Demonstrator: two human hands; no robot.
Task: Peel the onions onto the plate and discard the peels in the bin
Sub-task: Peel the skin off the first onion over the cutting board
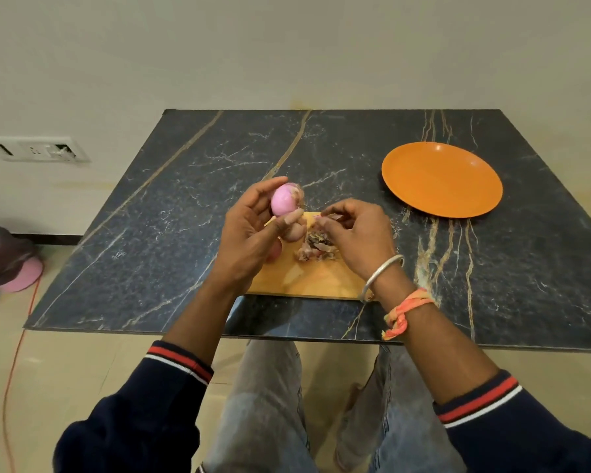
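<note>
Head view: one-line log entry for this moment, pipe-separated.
left hand: holds mostly peeled onion | right hand: pinches peel scrap | peels: piled on board | plate: empty

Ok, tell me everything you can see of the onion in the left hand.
The onion is small, round, smooth and pink, mostly peeled; a scrap of dry skin clings to its upper right side. The left hand holds it above the wooden board, fingers over the top, thumb below. The right hand is beside it, not touching.
</note>
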